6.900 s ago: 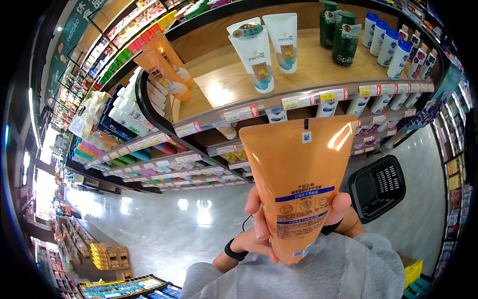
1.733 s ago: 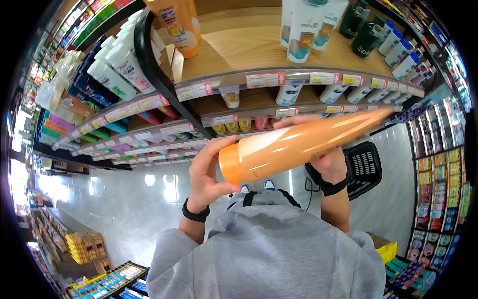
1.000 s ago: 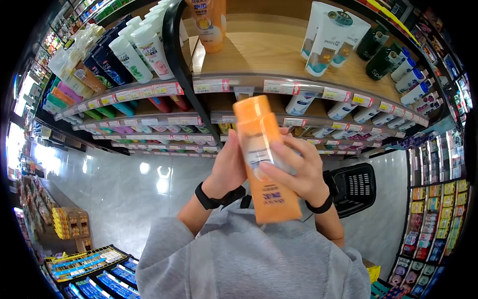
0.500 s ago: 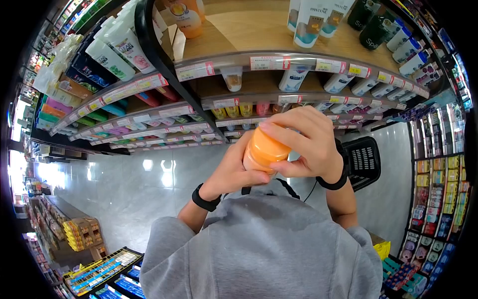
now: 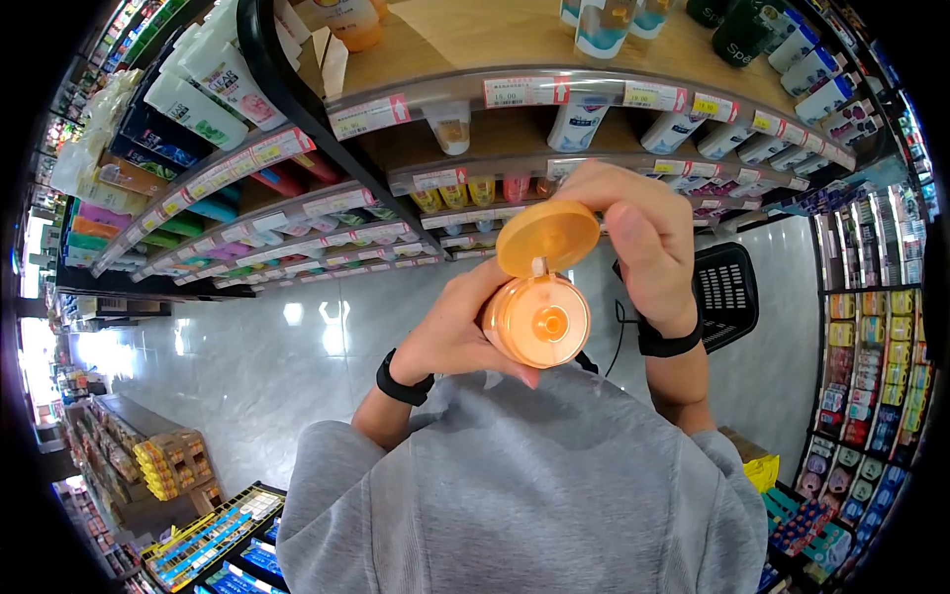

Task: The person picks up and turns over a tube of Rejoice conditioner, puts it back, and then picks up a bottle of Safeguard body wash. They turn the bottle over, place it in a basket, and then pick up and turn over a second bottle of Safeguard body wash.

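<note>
My left hand point(image 5: 457, 332) is wrapped round an orange flip-top bottle point(image 5: 507, 332), its top tilted toward me. The hinged orange cap point(image 5: 547, 236) stands up, showing the round dispensing hole in the pale orange top. My right hand point(image 5: 643, 243) is at the cap's upper right edge, with bent fingers reaching behind it and the thumb held apart. Whether those fingertips touch the cap is partly hidden. Both wrists wear black bands.
Ahead of me curves a shelf point(image 5: 445, 45) with bottles, tubes and price tags. A black basket point(image 5: 750, 297) is on the right, above the grey tiled floor point(image 5: 287, 396). Racks of packaged goods point(image 5: 871, 366) line the right side, and a stand of yellow packs point(image 5: 168, 465) is at lower left.
The bottle's cap has been flipped up, uncovering the dispensing hole. My right hand has moved up and right from the bottle's top, while my left hand still holds the bottle.
</note>
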The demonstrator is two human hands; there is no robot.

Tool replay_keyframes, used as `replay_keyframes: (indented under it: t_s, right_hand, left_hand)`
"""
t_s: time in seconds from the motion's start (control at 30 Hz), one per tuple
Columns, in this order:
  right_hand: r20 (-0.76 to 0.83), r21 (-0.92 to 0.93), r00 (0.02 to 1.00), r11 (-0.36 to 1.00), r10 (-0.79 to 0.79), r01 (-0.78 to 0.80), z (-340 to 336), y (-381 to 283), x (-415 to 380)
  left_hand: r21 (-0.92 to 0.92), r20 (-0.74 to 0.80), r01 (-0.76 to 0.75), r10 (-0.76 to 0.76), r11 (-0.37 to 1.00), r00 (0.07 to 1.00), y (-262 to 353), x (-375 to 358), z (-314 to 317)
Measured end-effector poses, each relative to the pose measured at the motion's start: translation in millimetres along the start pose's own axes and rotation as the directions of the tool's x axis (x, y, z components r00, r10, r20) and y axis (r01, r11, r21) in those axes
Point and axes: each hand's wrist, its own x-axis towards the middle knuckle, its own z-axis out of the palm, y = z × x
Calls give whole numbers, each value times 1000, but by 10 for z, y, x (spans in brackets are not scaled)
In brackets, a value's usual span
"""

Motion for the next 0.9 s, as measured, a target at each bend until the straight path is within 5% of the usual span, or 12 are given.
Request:
replay_keyframes:
  t_s: [0.13, 0.37, 0.43, 0.53, 0.6, 0.77, 0.9]
  right_hand:
    - [55, 81, 998, 997, -18, 13, 15, -45, 1]
    - [69, 107, 997, 994, -20, 13, 94, -182, -40]
    - [116, 177, 979, 974, -166, 144, 74, -169, -30]
    - [214, 353, 884, 876, -416, 327, -96, -97, -22]
    - [211, 380, 894, 876, -394, 296, -216, -73, -74]
    - [69, 150, 987, 977, 142, -151, -113, 198, -362]
    - [271, 310, 781, 716, 563, -625, -100, 702, -815]
  left_hand:
    - [-160, -14, -14, 12, 987, 1000, 58, 7, 43]
    - [32, 13, -91, 91, 995, 996, 26, -23, -7]
    - [202, 73, -132, 120, 970, 990, 23, 7, -70]
    - [3, -139, -244, 242, 970, 960, -2, 17, -5]
    - [-31, -133, -230, 224, 973, 965, -88, -5, -38]
    - [-344, -318, -237, 125, 909, 940, -54, 26, 87]
    - [-384, -448, -250, 58, 889, 892, 16, 70, 31]
